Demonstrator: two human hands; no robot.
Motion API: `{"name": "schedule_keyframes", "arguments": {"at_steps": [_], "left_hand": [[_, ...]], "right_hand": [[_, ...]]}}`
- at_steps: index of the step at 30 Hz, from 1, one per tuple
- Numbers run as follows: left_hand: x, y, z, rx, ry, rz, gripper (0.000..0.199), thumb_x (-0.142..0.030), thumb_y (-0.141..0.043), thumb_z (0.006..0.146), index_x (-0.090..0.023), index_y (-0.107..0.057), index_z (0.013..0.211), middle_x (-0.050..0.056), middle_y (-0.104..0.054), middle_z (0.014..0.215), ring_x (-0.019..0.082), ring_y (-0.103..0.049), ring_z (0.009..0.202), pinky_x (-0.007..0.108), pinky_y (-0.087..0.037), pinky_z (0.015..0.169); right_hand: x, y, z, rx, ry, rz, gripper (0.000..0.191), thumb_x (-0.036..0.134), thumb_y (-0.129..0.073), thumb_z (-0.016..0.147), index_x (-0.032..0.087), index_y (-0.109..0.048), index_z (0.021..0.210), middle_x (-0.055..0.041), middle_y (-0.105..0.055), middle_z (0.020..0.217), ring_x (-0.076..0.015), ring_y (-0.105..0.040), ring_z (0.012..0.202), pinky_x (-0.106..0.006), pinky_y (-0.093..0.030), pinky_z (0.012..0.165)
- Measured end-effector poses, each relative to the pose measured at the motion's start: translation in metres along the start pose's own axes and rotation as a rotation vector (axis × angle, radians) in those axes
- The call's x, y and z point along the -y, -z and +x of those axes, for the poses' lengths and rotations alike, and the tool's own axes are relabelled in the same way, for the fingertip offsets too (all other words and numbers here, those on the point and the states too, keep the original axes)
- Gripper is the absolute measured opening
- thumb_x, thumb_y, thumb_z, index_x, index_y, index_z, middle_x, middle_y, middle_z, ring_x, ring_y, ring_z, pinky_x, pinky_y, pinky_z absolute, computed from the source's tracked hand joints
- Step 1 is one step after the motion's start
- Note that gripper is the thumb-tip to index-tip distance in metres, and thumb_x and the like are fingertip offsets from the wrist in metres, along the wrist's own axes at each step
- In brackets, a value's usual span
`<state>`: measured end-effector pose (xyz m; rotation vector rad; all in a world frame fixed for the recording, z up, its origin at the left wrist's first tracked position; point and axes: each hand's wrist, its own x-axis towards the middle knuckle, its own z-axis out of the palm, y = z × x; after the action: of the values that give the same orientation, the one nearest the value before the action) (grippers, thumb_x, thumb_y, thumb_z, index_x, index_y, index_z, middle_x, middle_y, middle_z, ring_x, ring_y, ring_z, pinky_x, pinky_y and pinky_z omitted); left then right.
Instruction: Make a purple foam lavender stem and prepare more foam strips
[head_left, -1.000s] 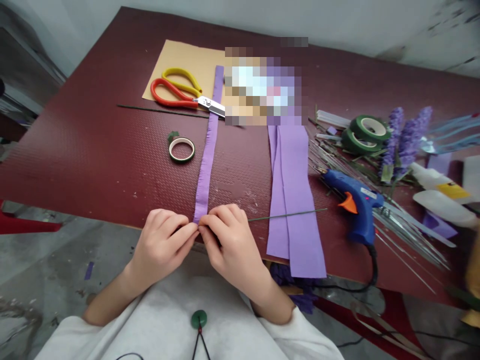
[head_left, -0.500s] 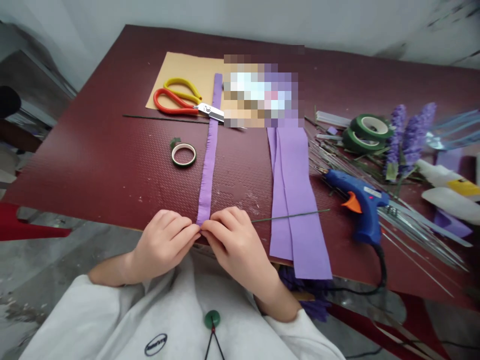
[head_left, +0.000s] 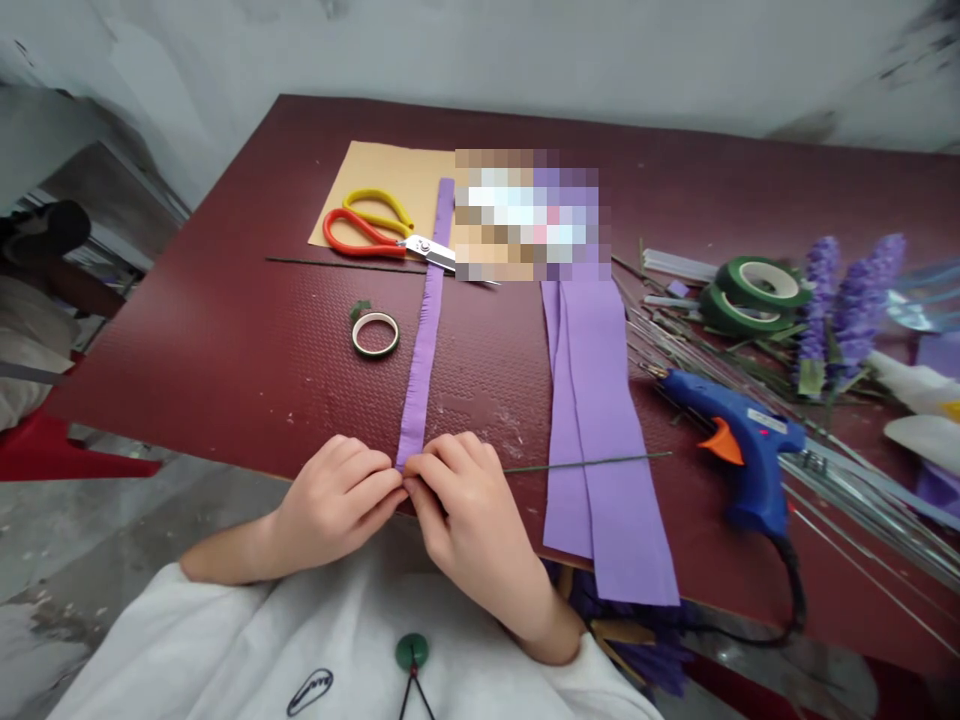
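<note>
Left hand (head_left: 334, 505) and right hand (head_left: 466, 520) pressed together, fingertips pinching the near end of a purple strip (head_left: 426, 350) at the table edge (head_left: 225, 463); the strip's long axis ran straight away from them. A green wire (head_left: 525, 468) left the right fingers rightward, crossing wider purple strips (head_left: 607, 520).

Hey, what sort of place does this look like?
Most likely a handmade-flower craft workshop: a hot glue gun, green floral tape rolls and a purple foam strip lie near artificial lavender stems on a dark red worktable.
</note>
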<state>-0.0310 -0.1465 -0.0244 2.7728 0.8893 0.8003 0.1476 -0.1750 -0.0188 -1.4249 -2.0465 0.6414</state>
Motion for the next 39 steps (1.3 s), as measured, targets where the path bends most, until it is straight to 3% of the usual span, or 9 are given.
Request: {"name": "schedule_keyframes", "arguments": {"at_steps": [10,15,23,39], "left_hand": [[-0.008,-0.005,-0.004,-0.051,0.112,0.023,0.015,-0.008,-0.062,0.081,-0.014,-0.058,0.094,0.005,-0.064,0.081,0.016,-0.051,0.074,0.033,-0.043,0.066],[-0.009,-0.008,-0.002,-0.069,0.146,0.033,0.009,-0.009,-0.060,0.083,-0.014,-0.058,0.091,0.006,-0.065,0.080,0.016,-0.051,0.072,0.032,-0.041,0.065],[-0.012,-0.012,-0.006,-0.092,0.156,0.130,0.010,-0.017,-0.059,0.085,-0.015,-0.059,0.094,0.007,-0.066,0.083,0.018,-0.053,0.076,0.033,-0.043,0.069],[-0.014,-0.008,-0.003,-0.044,0.224,0.061,0.010,-0.014,-0.060,0.084,-0.017,-0.061,0.093,0.004,-0.061,0.080,0.016,-0.051,0.074,0.032,-0.041,0.068]], "right_hand": [[-0.007,0.002,-0.005,-0.042,0.111,-0.029,0.012,0.016,-0.049,0.091,0.017,-0.061,0.092,-0.0051,-0.061,0.091,-0.0174,-0.048,0.085,-0.033,-0.038,0.075],[-0.011,0.004,-0.006,-0.072,0.144,-0.082,0.014,0.017,-0.050,0.090,0.019,-0.064,0.089,-0.0043,-0.061,0.087,-0.0162,-0.049,0.083,-0.031,-0.039,0.073],[-0.008,0.000,-0.004,-0.080,0.090,-0.105,0.014,0.018,-0.049,0.091,0.019,-0.063,0.090,-0.0047,-0.059,0.086,-0.0164,-0.047,0.081,-0.032,-0.039,0.073],[-0.004,0.000,-0.001,-0.031,-0.006,-0.026,0.014,0.017,-0.048,0.091,0.018,-0.059,0.084,-0.0041,-0.060,0.086,-0.0171,-0.047,0.084,-0.034,-0.036,0.076]]}}
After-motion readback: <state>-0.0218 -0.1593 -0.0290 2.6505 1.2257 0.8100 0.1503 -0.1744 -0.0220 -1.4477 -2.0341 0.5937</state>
